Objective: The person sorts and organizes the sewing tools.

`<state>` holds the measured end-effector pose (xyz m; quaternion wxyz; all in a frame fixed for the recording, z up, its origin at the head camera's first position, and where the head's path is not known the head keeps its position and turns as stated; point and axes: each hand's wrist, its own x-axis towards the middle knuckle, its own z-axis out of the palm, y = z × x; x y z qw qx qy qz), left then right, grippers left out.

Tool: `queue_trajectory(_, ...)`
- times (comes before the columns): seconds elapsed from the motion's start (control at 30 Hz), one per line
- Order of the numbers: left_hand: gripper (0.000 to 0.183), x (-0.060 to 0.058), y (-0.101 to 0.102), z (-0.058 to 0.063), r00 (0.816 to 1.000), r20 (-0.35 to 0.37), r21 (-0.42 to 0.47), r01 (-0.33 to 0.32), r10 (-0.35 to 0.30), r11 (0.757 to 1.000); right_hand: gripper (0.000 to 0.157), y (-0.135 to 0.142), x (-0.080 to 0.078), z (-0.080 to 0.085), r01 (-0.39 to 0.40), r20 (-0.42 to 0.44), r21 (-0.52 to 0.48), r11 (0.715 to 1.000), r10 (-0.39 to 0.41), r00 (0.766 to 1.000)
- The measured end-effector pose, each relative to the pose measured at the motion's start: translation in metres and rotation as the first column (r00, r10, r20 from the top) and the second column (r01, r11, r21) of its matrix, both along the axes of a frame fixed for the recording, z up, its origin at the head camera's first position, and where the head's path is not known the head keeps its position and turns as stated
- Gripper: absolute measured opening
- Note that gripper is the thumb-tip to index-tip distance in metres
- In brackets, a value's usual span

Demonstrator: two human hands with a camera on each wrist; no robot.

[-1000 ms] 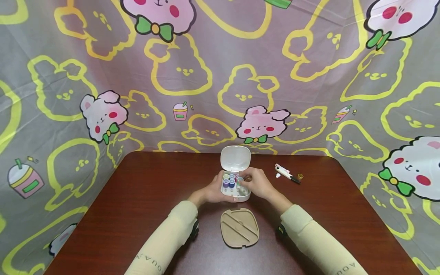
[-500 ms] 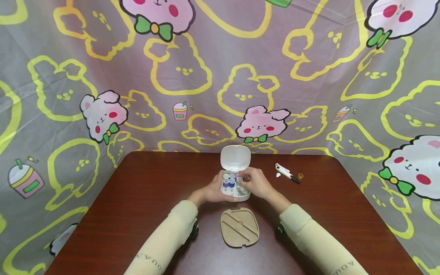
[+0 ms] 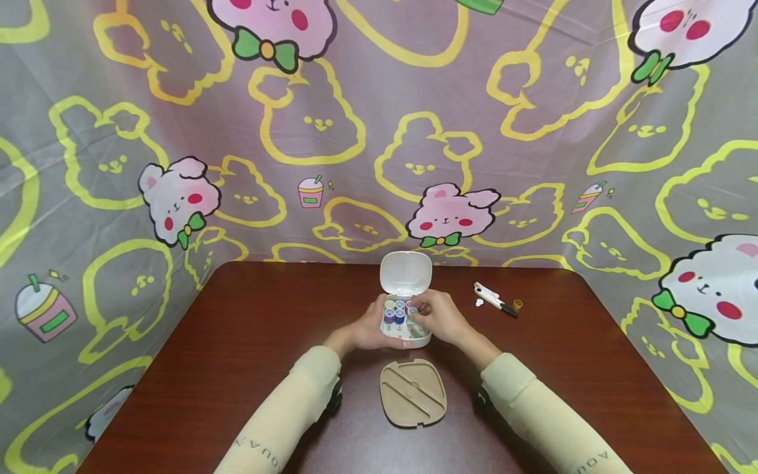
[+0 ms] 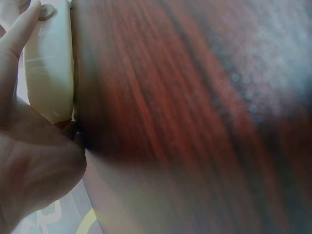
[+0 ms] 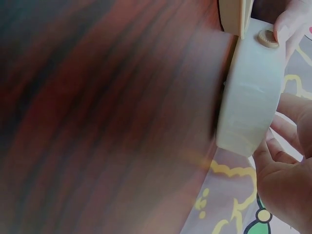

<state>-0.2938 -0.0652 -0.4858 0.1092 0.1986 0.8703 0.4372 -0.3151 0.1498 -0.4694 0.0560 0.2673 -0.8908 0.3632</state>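
A white box (image 3: 418, 343) stands on the table with its lid (image 3: 405, 272) raised. My left hand (image 3: 368, 329) grips its left side, thumb along the front near a round tan button (image 4: 46, 12). Inside, a purple thread spool (image 3: 389, 316) and a blue one (image 3: 399, 316) stand ahead of paler spools, above a row of small pegs. At the box's right side my right hand (image 3: 444, 318) pinches a pale green spool (image 3: 412, 313), partly hidden by the fingers. In the right wrist view the fingers reach over the box's side wall.
Nearer the body lies a tan grooved tray (image 3: 413, 394). To the right of the box are a slim white-and-black tool (image 3: 496, 300), a small white piece (image 3: 480, 302) and a small yellow ring-like item (image 3: 518, 303). A patterned curtain (image 3: 349, 224) hangs behind the table.
My right hand shifts only slightly at the right side of the box, its fingers staying on the pale green spool. The left hand and the box keep their places.
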Motion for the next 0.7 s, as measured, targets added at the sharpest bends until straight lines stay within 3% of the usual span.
queue_trajectory(0.27,0.106,0.0018,-0.0008,0.0010,1.000,-0.021,-0.006,0.011,-0.012,1.000,0.014,-0.0001,-0.0009,-0.0006,-0.004,-0.006,-0.005,1.000,0.004,1.000)
queue_trajectory(0.7,0.108,0.0041,-0.0006,0.0051,1.000,0.012,0.011,0.001,-0.001,1.000,0.014,-0.0002,-0.0005,-0.0018,-0.014,-0.012,-0.011,1.000,0.014,1.000)
